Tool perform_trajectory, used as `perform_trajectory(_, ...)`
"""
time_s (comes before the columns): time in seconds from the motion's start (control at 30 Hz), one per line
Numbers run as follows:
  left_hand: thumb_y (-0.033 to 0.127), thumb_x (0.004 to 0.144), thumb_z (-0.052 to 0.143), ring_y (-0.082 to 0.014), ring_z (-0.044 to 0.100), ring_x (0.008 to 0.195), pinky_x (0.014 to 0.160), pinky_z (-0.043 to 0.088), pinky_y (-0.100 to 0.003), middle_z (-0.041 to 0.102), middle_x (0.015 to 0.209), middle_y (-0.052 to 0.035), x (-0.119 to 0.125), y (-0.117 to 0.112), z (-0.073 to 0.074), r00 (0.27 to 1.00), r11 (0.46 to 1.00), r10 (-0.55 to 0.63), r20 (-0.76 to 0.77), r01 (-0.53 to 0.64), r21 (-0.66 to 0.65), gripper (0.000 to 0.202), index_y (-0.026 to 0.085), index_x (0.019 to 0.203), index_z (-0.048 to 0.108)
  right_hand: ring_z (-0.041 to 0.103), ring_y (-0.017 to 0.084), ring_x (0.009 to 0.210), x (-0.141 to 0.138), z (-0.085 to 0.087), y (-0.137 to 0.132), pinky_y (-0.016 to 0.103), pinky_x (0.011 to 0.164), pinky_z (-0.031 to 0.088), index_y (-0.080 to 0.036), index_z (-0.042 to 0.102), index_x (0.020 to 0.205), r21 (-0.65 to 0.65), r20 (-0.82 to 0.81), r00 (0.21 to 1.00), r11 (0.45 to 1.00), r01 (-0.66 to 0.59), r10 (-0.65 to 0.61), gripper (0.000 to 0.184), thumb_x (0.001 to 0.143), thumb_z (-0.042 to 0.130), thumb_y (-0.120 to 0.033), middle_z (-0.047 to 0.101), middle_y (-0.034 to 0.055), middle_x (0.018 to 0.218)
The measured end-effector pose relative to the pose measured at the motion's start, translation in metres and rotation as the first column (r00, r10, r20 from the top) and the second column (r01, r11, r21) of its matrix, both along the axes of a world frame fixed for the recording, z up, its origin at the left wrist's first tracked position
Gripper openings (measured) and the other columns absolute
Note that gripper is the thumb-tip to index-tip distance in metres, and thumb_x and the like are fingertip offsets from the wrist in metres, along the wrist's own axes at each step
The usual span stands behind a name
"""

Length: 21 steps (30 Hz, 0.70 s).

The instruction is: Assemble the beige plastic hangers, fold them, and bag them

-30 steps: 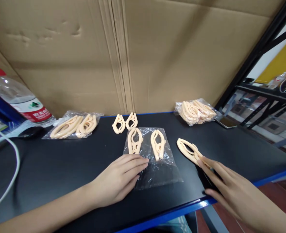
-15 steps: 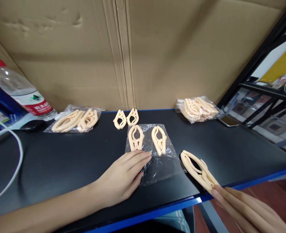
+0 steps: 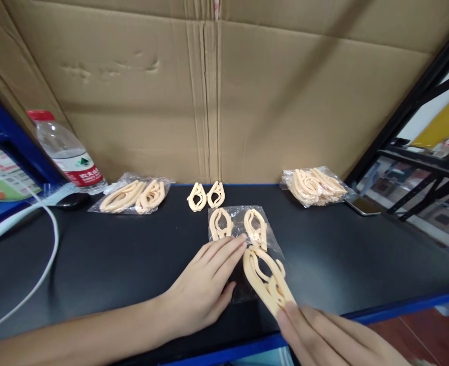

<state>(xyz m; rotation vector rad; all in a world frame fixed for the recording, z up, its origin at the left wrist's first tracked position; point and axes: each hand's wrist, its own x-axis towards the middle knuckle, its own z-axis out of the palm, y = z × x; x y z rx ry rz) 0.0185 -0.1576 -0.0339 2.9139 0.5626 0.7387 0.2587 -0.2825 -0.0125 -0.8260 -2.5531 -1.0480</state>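
My left hand (image 3: 209,279) lies flat with its fingers stretched out, pressing on the near left part of a clear plastic bag (image 3: 273,241) on the black table. Two peach plastic clips (image 3: 221,223) rest on the bag's far end. My right hand (image 3: 319,335) pinches the near end of a larger peach folded hanger (image 3: 264,277) and holds it over the bag, right beside my left fingertips. Two small peach clips (image 3: 206,195) lie just behind the bag.
A filled bag of peach hangers (image 3: 135,194) lies at the back left, another (image 3: 316,184) at the back right beside a phone (image 3: 362,206). A water bottle (image 3: 67,155) and white cable (image 3: 37,254) are on the left. Cardboard (image 3: 216,91) walls the back; the table's blue front edge (image 3: 399,307) is near.
My right hand drew the hanger off the table's right side toward me, then brought it left over the bag. My left hand stayed flat on the bag.
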Motion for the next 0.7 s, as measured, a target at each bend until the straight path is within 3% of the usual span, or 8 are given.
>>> perform_trajectory(0.03,0.006,0.084,0.048,-0.0281,0.03,0.139,0.111,0.036,-0.047,0.034,0.151,-0.0157,0.0,-0.001,0.0,1.0,1.0,-0.003,0.008,0.003,-0.002,0.069,0.012,0.148,0.023,0.067,0.02,0.087,-0.012,0.006,0.012,0.027,0.071,0.057,-0.01,0.07,0.103,-0.03,0.043,0.999,1.0,0.007,-0.005,0.033,0.086,0.043,-0.003,0.074,0.0083,0.101)
perform_trajectory(0.1,0.005,0.083,0.049,-0.0277,0.028,0.14,0.111,0.036,-0.046,0.033,0.152,-0.0161,-0.001,-0.002,0.001,1.0,1.0,-0.001,0.019,0.001,-0.007,0.071,0.012,0.148,0.022,0.067,0.024,0.078,-0.029,0.01,0.036,0.035,0.065,0.056,-0.003,0.07,0.098,-0.011,0.002,0.994,0.994,-0.106,0.106,0.037,0.087,0.034,-0.005,0.073,0.0178,0.096)
perform_trajectory(0.13,0.005,0.082,0.049,-0.0276,0.028,0.14,0.112,0.036,-0.046,0.033,0.152,-0.016,-0.001,-0.002,0.001,1.0,1.0,0.001,0.021,-0.001,-0.009,0.071,0.012,0.148,0.022,0.066,0.025,0.074,-0.034,0.008,0.047,0.037,0.062,0.055,0.0,0.07,0.095,0.02,0.018,0.992,0.992,-0.127,0.127,0.033,0.086,0.038,-0.004,0.072,0.0214,0.092)
perform_trajectory(0.27,0.004,0.081,0.048,-0.0266,0.028,0.141,0.112,0.036,-0.046,0.033,0.152,-0.0148,-0.002,-0.004,0.0,1.0,1.0,0.006,-0.004,-0.006,-0.018,0.073,0.013,0.148,0.021,0.061,0.023,0.059,-0.046,-0.011,0.079,0.034,0.049,0.051,0.003,0.068,0.087,0.079,0.034,0.992,0.99,0.121,-0.124,0.026,0.08,0.043,0.002,0.067,0.022,0.075)
perform_trajectory(0.37,0.005,0.082,0.048,-0.0257,0.028,0.14,0.112,0.036,-0.045,0.033,0.152,-0.013,-0.002,-0.004,0.001,0.999,1.0,0.001,-0.04,-0.002,-0.022,0.072,0.014,0.148,0.021,0.06,0.024,0.055,-0.05,-0.022,0.091,0.034,0.047,0.051,0.004,0.068,0.085,0.085,0.017,0.943,0.94,0.331,-0.334,0.025,0.074,0.045,0.006,0.064,0.0186,0.067)
perform_trajectory(0.6,0.008,0.085,0.047,-0.0265,0.037,0.135,0.109,0.039,-0.046,0.041,0.148,-0.0117,-0.002,-0.002,0.0,0.996,0.999,-0.022,-0.082,0.019,-0.035,0.064,0.015,0.145,0.03,0.068,0.034,0.082,-0.047,-0.034,0.094,0.034,0.053,0.056,0.008,0.067,0.1,0.041,0.0,0.844,0.843,0.536,-0.537,0.037,0.068,0.05,0.005,0.067,0.0313,0.098)
perform_trajectory(0.7,0.009,0.086,0.048,-0.0267,0.039,0.134,0.109,0.04,-0.046,0.044,0.146,-0.012,-0.002,-0.001,0.0,0.995,0.999,-0.036,-0.091,0.032,-0.043,0.058,0.014,0.142,0.035,0.067,0.034,0.092,-0.041,-0.027,0.073,0.035,0.058,0.058,0.008,0.064,0.108,0.041,-0.073,0.883,0.883,0.467,-0.464,0.044,0.07,0.043,0.005,0.063,0.0314,0.114)
